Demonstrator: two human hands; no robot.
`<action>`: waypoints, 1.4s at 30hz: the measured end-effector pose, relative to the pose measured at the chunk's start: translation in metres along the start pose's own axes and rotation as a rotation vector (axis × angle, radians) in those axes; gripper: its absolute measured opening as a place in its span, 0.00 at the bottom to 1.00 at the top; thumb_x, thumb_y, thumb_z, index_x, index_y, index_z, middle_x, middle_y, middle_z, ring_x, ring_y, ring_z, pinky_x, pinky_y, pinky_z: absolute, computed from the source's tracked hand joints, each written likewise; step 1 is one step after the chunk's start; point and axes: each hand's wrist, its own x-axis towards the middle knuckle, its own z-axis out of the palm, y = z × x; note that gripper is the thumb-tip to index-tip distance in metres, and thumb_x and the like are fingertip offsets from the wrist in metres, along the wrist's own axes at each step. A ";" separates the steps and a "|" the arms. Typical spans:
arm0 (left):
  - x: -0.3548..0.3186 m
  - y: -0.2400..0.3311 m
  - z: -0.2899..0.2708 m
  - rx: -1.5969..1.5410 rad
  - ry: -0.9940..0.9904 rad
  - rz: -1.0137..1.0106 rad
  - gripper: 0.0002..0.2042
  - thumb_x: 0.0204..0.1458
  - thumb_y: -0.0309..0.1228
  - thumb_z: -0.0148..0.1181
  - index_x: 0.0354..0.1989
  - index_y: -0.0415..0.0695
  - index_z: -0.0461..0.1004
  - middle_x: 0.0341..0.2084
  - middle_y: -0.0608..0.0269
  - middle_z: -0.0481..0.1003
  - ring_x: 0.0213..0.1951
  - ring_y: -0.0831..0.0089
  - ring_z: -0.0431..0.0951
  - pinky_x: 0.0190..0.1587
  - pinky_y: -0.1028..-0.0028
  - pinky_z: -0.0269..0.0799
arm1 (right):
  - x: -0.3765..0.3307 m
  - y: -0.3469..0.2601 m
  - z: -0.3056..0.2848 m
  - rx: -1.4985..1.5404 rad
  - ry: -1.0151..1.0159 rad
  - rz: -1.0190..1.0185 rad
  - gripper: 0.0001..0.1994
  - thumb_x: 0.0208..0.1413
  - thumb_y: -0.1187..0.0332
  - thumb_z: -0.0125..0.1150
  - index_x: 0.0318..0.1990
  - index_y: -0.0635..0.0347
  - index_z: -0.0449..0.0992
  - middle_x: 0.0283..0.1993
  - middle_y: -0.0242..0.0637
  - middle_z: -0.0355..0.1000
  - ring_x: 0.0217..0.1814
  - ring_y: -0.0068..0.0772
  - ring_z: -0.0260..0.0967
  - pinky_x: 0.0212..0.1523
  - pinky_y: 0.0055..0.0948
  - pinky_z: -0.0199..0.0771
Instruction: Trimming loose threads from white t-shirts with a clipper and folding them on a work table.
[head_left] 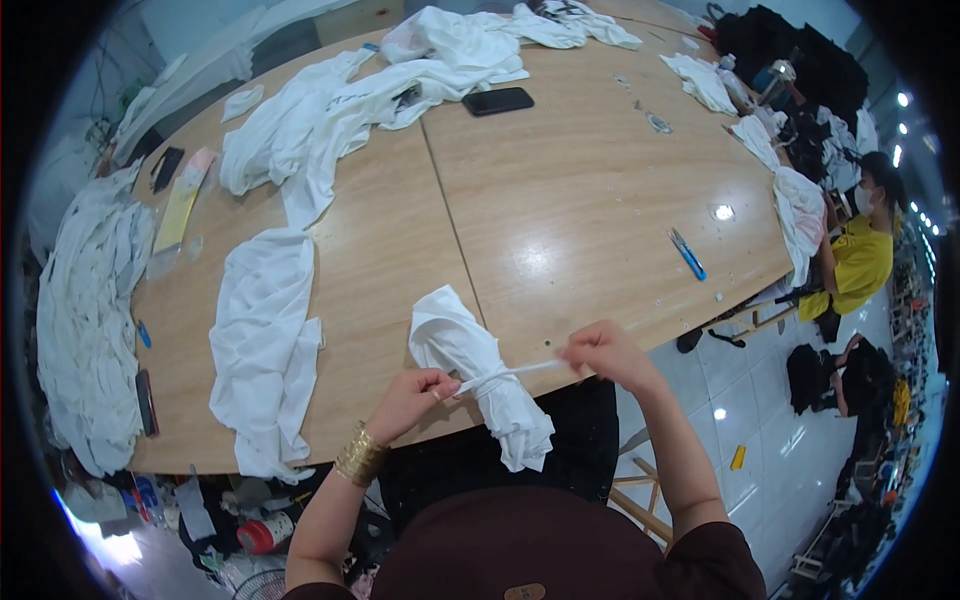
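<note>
- Fingers (440,380) of the left hand (408,403): thumb and forefinger together, clamped on a narrow white strip (535,368) at the left flank of the white cloth bundle (455,338).
- Right hand (605,355): slightly blurred, fingertips drawn together on the strip's other side, just off the bundle's right flank. Exact grip of each finger cannot be told.
- Strip crosses the upper face of the bundle near its middle, then runs straight out to the right hand. Whether it passes underneath cannot be seen.
- Bundle lies between the two hands, slanting; upper end loose and folded on the wooden table (560,200), lower end creased, hanging past the near edge over dark fabric. Left fingertips just beside it; right hand apart from it, linked by the strip.
- Gold bracelet (362,455) on the left wrist.
- Left of the bundle, well apart: white folded cloth (262,340), spread lengthwise. Farther left, a tall white cloth pile (90,320) at the table's edge.
- Far side: rumpled white cloth heap (440,62), black phone (498,101) just beside it.
- Right part of table: blue-handled cutting tool (688,255), untouched.
- Beyond the table's right edge: a co-worker in a yellow top (860,265), white cloth (800,215) in front of them.
</note>
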 end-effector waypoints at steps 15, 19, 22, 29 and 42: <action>0.021 0.002 0.051 -0.561 0.244 0.111 0.10 0.59 0.33 0.43 0.27 0.44 0.65 0.16 0.73 0.63 0.13 0.89 0.54 0.15 0.86 0.48 | 0.066 -0.007 0.063 0.750 -0.022 -0.301 0.14 0.58 0.60 0.50 0.40 0.63 0.73 0.40 0.31 0.73 0.42 0.23 0.70 0.38 0.23 0.69; 0.018 0.009 0.044 -0.570 0.264 0.051 0.09 0.59 0.32 0.44 0.28 0.43 0.65 0.15 0.74 0.62 0.13 0.90 0.53 0.14 0.86 0.47 | 0.054 0.015 0.069 -0.079 0.086 -0.483 0.09 0.53 0.66 0.55 0.39 0.61 0.74 0.39 0.33 0.70 0.39 0.29 0.70 0.38 0.26 0.69; 0.019 0.010 0.042 -0.436 0.263 0.122 0.09 0.58 0.31 0.46 0.28 0.40 0.68 0.15 0.73 0.63 0.15 0.88 0.58 0.17 0.86 0.53 | 0.054 0.022 0.080 -0.315 0.055 -0.622 0.09 0.49 0.69 0.58 0.37 0.60 0.74 0.33 0.36 0.68 0.34 0.35 0.69 0.35 0.29 0.68; 0.013 0.023 0.028 -0.080 0.175 0.158 0.10 0.55 0.29 0.49 0.28 0.35 0.72 0.16 0.70 0.68 0.20 0.83 0.65 0.25 0.83 0.61 | 0.052 0.026 0.080 -0.141 0.013 -0.700 0.07 0.47 0.71 0.58 0.35 0.60 0.73 0.33 0.37 0.67 0.33 0.37 0.69 0.32 0.30 0.67; 0.014 0.028 0.022 0.034 0.127 0.037 0.06 0.48 0.30 0.60 0.30 0.40 0.73 0.16 0.64 0.72 0.19 0.81 0.70 0.21 0.79 0.63 | 0.049 0.024 0.072 -0.286 0.044 -0.851 0.08 0.39 0.72 0.61 0.28 0.60 0.70 0.29 0.36 0.67 0.36 0.40 0.67 0.38 0.35 0.66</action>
